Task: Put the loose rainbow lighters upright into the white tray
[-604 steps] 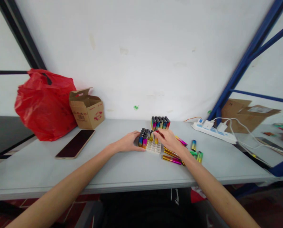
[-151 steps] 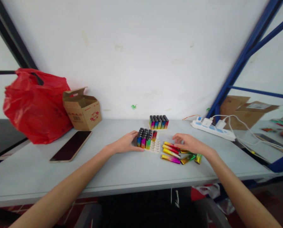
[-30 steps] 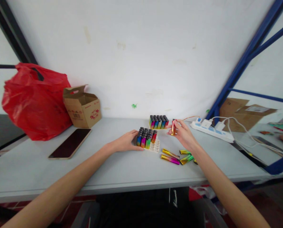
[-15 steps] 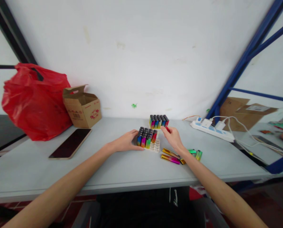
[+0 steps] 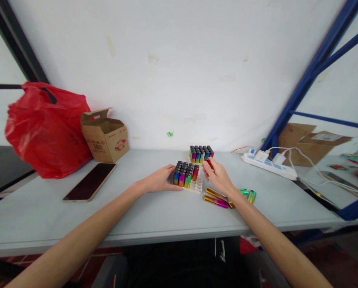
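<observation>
Nearest: the loose lighters [image 5: 215, 201] lie flat on the grey table [image 5: 155, 218], right of the white tray [image 5: 198, 185], some partly behind the right forearm. Probably there to be within easy reach of the right hand [image 5: 215, 173].

Tray next, its left part filled with standing lighters [image 5: 182, 178], open cells at right. Left hand [image 5: 161, 179] is spread in a C round the tray's left end, thumb along the front; likely bracing it so it doesn't slide. Right hand is just beside the tray's back right corner, thumb and fingers pinching a red lighter [image 5: 209, 163], mostly hidden; can't tell if it touches the tray. Fingertip grip presumably suits narrow cells.

Looks: shiny metallic shells, colours fading one into another. Loose ones gold, gold-magenta, green. Tray ones upright, black tops, front faces blue, magenta, green-yellow, with a red one set further back.

Left of the left hand: phone [image 5: 90, 182], dark screen, flat. Further back, an open carton [image 5: 105, 136] against a red bag [image 5: 48, 130]. Behind the tray, a second block of lighters [image 5: 201, 155], tightly packed, upright, maybe set aside there for working room. White power strip [image 5: 270, 165] with plugs back right, near the wall [image 5: 173, 80].
</observation>
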Motion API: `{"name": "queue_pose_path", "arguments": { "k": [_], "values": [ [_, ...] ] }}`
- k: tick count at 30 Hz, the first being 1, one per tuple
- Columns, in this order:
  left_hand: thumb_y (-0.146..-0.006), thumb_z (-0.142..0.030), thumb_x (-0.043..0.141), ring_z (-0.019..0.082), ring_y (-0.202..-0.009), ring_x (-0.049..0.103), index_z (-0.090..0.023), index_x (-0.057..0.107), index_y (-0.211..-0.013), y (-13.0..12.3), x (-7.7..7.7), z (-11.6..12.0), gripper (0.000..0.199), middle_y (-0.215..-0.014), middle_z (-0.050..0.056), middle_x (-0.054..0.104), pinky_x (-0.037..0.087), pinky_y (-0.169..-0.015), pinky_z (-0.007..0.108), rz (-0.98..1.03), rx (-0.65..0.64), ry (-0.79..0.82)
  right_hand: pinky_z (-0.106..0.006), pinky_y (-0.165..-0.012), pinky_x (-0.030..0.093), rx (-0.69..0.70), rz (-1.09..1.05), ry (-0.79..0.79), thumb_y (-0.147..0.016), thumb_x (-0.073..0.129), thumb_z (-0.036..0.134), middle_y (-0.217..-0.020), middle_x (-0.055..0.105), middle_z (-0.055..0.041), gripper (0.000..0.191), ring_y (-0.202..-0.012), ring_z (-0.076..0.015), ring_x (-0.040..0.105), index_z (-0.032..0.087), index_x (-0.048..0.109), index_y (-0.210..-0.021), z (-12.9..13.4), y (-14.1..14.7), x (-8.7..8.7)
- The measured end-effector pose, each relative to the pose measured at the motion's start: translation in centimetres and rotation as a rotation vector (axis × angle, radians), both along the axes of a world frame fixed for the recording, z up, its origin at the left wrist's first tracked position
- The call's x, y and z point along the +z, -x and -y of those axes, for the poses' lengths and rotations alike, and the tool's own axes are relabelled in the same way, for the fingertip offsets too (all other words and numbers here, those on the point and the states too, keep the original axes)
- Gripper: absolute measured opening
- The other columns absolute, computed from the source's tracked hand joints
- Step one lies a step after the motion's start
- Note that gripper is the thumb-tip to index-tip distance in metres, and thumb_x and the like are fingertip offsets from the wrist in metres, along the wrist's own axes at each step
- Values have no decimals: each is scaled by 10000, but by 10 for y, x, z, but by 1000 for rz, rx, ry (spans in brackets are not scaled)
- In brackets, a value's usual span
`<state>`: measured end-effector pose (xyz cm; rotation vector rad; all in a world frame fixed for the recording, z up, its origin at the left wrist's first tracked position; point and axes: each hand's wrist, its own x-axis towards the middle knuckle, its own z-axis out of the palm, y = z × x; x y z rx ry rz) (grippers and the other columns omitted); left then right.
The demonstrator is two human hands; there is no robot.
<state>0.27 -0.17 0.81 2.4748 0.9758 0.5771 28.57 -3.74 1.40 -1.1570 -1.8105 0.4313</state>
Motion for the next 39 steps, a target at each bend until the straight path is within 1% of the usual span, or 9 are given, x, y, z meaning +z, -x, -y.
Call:
{"name": "queue_pose_path", "arguments": {
  "k": [4,19,24,28,31,33,35,37,39],
  "values": [
    [-791,-689,836,374,-1289,639,-218,644,-1394,0,-1,0,789,-1398,138,671,504,-1123,469,14,-6,8,-314,-678,414,54,256,-175,-1103,421,602,-754,606,-23,484,-699,-194,550,250,470,-774,2,-3,2],
    [-778,-694,839,391,-1298,638,-216,642,-1421,0,-2,0,825,-1445,147,660,513,-1105,496,13,11,-3,-292,-601,372,186,397,-90,-1104,517,542,-701,691,-18,443,-576,-173,570,217,628,-824,4,0,1],
    [-779,-706,834,386,-1308,634,-220,635,-1429,0,-2,-1,836,-1441,144,661,506,-1116,495,15,9,0,-287,-605,354,130,548,-50,-1104,561,461,-716,707,-30,347,-597,-180,593,199,684,-913,5,2,2],
    [-788,-702,828,382,-1298,638,-212,636,-1423,1,-2,0,825,-1433,147,661,516,-1106,491,6,4,3,-292,-608,338,-3,722,13,-1058,622,534,-725,719,-57,439,-648,-194,625,199,690,-782,4,0,7],
    [-795,-699,823,379,-1294,641,-214,635,-1422,1,-2,0,814,-1436,144,657,519,-1101,483,0,6,-1,-298,-637,390,24,684,37,-1077,552,581,-721,712,-46,507,-663,-196,628,205,695,-771,8,-12,18],
    [-796,-707,821,379,-1285,646,-207,646,-1405,1,-3,-1,807,-1413,144,665,512,-1110,476,-11,10,-9,-316,-723,473,70,604,11,-1117,452,565,-796,737,-52,522,-736,-208,662,208,720,-846,16,-27,25],
    [-800,-722,810,378,-1273,651,-210,655,-1391,1,-4,-2,797,-1390,137,674,507,-1113,469,-23,4,-25,-368,-913,532,73,550,-32,-1119,437,557,-1025,775,-87,473,-967,-244,708,214,749,-1024,32,-46,29],
    [-802,-737,800,377,-1265,654,-217,650,-1399,0,-4,-2,806,-1392,133,673,511,-1103,465,-29,4,-31,-452,-1112,494,12,561,-56,-1104,456,571,-1299,728,-119,454,-1241,-284,655,240,715,-1279,54,-65,26],
    [-800,-746,796,377,-1267,652,-217,641,-1409,0,-3,-2,821,-1402,136,668,518,-1089,463,-37,9,-28,-522,-1208,437,-54,631,-17,-1084,473,609,-1531,603,-126,516,-1419,-314,557,295,636,-1460,78,-79,16]
  ]
}}
